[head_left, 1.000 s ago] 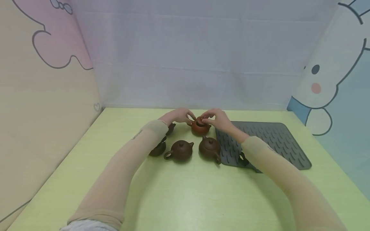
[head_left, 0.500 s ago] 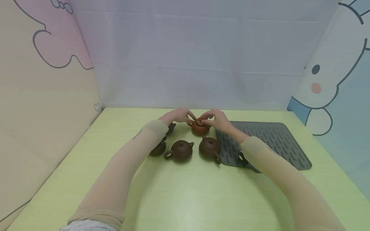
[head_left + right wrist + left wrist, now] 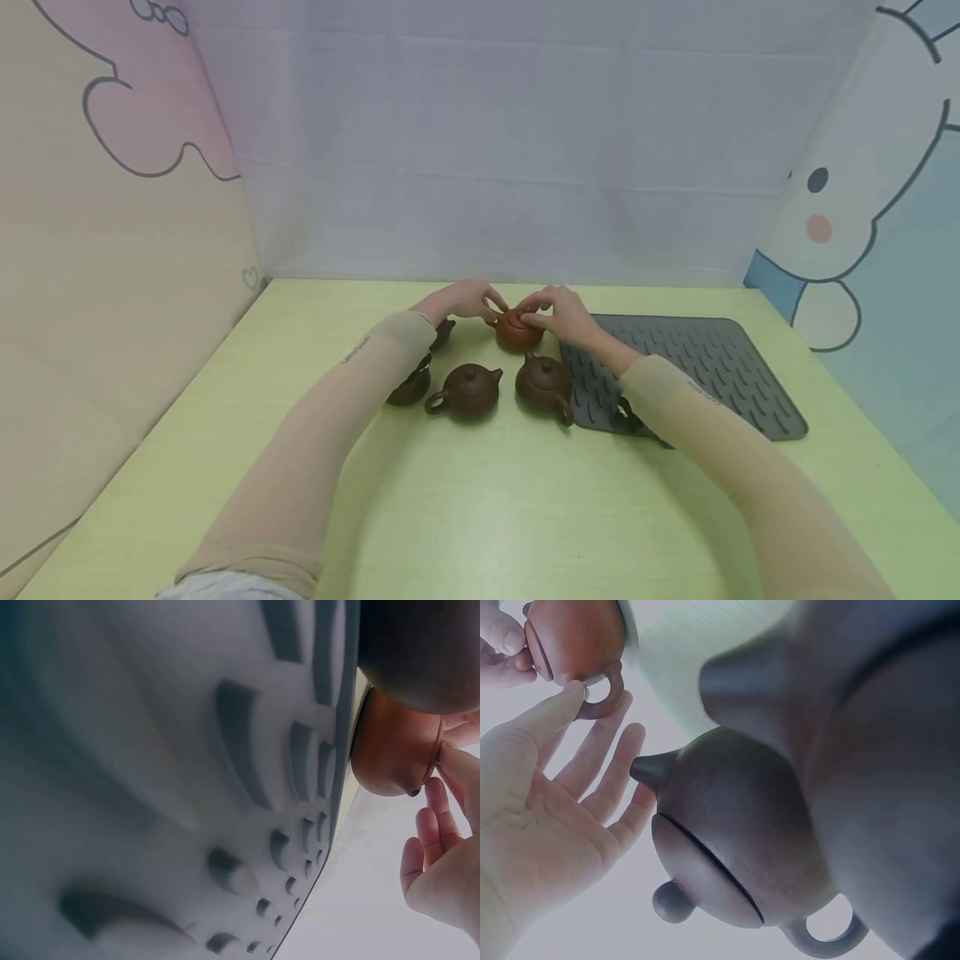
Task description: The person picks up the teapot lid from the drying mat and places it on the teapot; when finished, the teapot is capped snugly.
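A reddish-brown clay teapot (image 3: 519,337) stands at the back middle of the table. My left hand (image 3: 467,298) pinches its handle (image 3: 606,707) between thumb and fingers, as the left wrist view shows. On the other side, my right hand (image 3: 564,317) holds the small knob (image 3: 525,660) of the teapot's lid (image 3: 538,646) with thumb and fingertips. The lid sits on the teapot's mouth. In the right wrist view, the short spout (image 3: 409,787) points towards my right hand's fingers (image 3: 442,814).
Nearer me stand two dark brown lidded teapots (image 3: 470,392) (image 3: 543,385). Two more dark teapots (image 3: 411,387) (image 3: 444,335) are partly hidden by my left forearm. A grey ridged mat (image 3: 697,358) lies on the right, under my right forearm, with a small black object (image 3: 626,414) at its front edge.
The lid, tilted over the reddish teapot's mouth a second ago, has come down and lies level on it. My right hand has lowered slightly with it; my left hand stays at the handle.
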The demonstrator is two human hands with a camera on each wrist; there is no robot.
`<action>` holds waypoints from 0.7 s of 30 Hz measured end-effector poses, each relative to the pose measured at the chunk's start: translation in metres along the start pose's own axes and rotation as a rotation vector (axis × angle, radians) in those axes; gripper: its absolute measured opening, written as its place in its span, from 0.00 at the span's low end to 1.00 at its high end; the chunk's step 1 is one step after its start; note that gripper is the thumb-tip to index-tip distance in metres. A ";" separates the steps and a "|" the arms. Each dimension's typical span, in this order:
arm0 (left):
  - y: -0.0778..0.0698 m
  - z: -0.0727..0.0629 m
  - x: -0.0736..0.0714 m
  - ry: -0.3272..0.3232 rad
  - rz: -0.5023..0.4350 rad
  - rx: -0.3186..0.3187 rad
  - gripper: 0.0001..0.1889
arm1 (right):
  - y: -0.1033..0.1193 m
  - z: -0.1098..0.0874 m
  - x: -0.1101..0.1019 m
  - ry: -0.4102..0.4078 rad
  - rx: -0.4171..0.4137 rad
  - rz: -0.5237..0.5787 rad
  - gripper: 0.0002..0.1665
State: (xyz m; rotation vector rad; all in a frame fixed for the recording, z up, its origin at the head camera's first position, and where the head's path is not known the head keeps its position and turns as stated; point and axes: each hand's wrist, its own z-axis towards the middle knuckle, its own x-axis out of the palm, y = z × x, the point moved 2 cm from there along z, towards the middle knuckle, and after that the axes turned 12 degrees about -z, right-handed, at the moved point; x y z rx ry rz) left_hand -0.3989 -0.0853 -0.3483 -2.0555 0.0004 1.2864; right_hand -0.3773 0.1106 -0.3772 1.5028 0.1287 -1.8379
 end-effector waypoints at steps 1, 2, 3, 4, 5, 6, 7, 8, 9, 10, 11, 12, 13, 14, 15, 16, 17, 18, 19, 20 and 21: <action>0.000 0.000 0.000 0.000 0.000 0.001 0.20 | 0.000 0.000 0.000 0.000 0.000 -0.001 0.12; -0.001 0.000 0.000 0.000 0.001 0.002 0.20 | 0.001 0.000 0.000 0.000 -0.001 -0.001 0.12; -0.001 0.000 -0.001 0.000 0.002 0.003 0.20 | 0.001 0.000 0.000 -0.001 -0.001 -0.002 0.12; -0.001 0.000 0.000 -0.001 0.003 0.005 0.20 | 0.001 0.000 -0.001 0.000 -0.003 -0.001 0.12; -0.001 0.000 0.000 -0.001 0.006 0.006 0.20 | 0.001 0.000 -0.001 -0.001 -0.004 -0.001 0.12; 0.000 0.000 0.000 -0.003 0.012 0.009 0.20 | 0.001 -0.001 -0.001 -0.001 -0.005 -0.001 0.12; 0.000 0.001 0.000 -0.004 0.019 0.011 0.20 | 0.001 -0.001 -0.001 0.000 -0.005 -0.002 0.11; 0.000 0.001 0.000 -0.006 0.026 0.013 0.21 | 0.001 -0.001 -0.001 0.001 -0.007 -0.002 0.12; 0.000 0.001 0.000 -0.007 0.032 0.016 0.21 | 0.001 -0.001 -0.002 0.002 -0.007 -0.004 0.12; 0.000 0.001 0.000 -0.008 0.037 0.018 0.21 | 0.001 -0.001 -0.002 0.003 -0.006 -0.007 0.12; 0.000 0.001 0.001 -0.008 0.041 0.019 0.21 | 0.001 -0.001 -0.002 0.004 -0.005 -0.011 0.12; 0.000 0.001 0.001 -0.009 0.041 0.018 0.21 | 0.001 -0.001 -0.001 0.006 -0.004 -0.012 0.12; 0.000 0.001 0.001 -0.009 0.037 0.016 0.21 | 0.001 -0.001 -0.001 0.009 -0.002 -0.014 0.12; 0.000 0.001 0.001 -0.007 0.030 0.015 0.21 | 0.001 -0.001 -0.001 0.010 -0.001 -0.017 0.12; 0.000 0.001 0.002 -0.005 0.025 0.014 0.21 | 0.001 -0.001 -0.001 0.013 0.000 -0.024 0.12; 0.000 0.000 0.002 -0.003 0.022 0.014 0.21 | 0.000 -0.001 -0.001 0.015 -0.001 -0.031 0.12; -0.001 0.000 0.002 0.000 0.019 0.013 0.21 | 0.000 -0.001 -0.001 0.017 -0.004 -0.036 0.12; -0.001 -0.001 0.002 0.003 0.018 0.011 0.22 | 0.000 -0.001 -0.001 0.018 -0.009 -0.043 0.12; -0.002 -0.003 0.003 0.006 0.018 0.009 0.22 | 0.000 -0.002 -0.001 0.020 -0.013 -0.051 0.13; -0.002 -0.004 0.003 0.010 0.021 0.010 0.23 | -0.001 -0.002 -0.002 0.019 -0.019 -0.060 0.14; -0.003 -0.005 0.003 0.013 0.022 0.009 0.24 | -0.001 -0.004 -0.003 0.017 -0.026 -0.071 0.15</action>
